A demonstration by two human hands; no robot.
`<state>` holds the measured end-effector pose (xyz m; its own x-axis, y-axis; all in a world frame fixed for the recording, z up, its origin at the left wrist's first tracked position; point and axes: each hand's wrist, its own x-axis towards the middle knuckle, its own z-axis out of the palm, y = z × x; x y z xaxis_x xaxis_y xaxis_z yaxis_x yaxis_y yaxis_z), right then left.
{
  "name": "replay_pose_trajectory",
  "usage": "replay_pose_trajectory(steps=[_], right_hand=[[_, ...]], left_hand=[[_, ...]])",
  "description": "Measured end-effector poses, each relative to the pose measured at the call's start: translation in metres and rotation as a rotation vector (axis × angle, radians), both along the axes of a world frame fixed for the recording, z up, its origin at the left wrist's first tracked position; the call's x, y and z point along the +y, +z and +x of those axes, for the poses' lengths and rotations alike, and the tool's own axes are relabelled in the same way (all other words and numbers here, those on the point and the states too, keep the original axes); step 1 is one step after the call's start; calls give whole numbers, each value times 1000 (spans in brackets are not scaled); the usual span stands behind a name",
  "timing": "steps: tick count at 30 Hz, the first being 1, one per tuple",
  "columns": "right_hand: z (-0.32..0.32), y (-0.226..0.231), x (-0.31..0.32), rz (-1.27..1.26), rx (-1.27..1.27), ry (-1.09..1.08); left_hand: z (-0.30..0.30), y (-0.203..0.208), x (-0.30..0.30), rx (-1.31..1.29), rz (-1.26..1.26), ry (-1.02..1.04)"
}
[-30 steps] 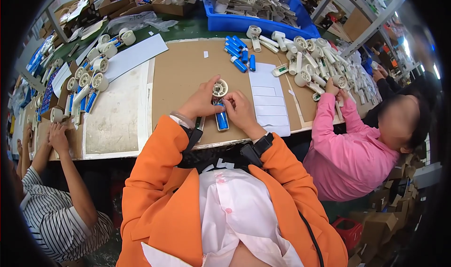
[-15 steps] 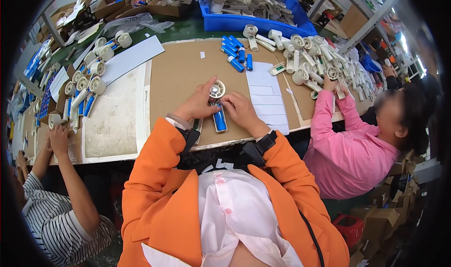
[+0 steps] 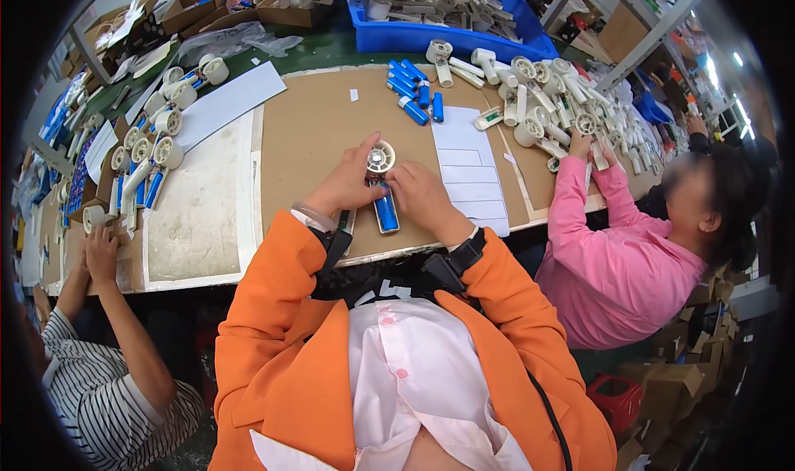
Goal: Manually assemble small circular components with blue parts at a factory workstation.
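A white handheld fan housing (image 3: 381,157) lies on the brown board in front of me, its round spoked head pointing away. A blue cylindrical battery (image 3: 386,212) fills its open handle. My left hand (image 3: 346,181) is closed on the fan from the left, with the thumb across the neck and the fingers along the head. From the right, my right hand (image 3: 421,196) pinches at the neck, just above the battery. Whatever its fingertips grip is too small and covered to make out.
Several blue batteries (image 3: 414,90) lie beyond my hands, with a lined paper sheet (image 3: 470,169) to the right. White fan parts pile up (image 3: 538,98) at the right, below a blue bin (image 3: 447,42). Assembled fans (image 3: 153,152) lie left. Co-workers sit on both sides, one in a pink shirt (image 3: 617,260).
My right hand's fingers have shifted slightly at the fan's neck. The left hand keeps its hold, and the fan stays in nearly the same place.
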<state>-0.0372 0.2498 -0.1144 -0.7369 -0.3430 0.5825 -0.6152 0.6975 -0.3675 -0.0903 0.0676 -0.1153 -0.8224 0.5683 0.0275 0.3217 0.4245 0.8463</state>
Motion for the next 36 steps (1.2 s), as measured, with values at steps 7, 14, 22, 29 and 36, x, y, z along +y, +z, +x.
replay_pose_trajectory(steps=[7,14,22,29,36], right_hand=[[0,-7,0,-68,-45,-32],[-2,-21,8,-425,-524,-97],[-22,-26,19,-401,-849,-56],[-26,-14,18,-414,-918,32],[-31,-28,23,-362,-905,54]], left_hand=[[-4,-5,-2,38,28,-11],[-6,-12,-2,27,102,2],[-3,0,12,-303,249,97],[-15,-18,10,-160,205,95],[-16,-20,19,-198,82,183]])
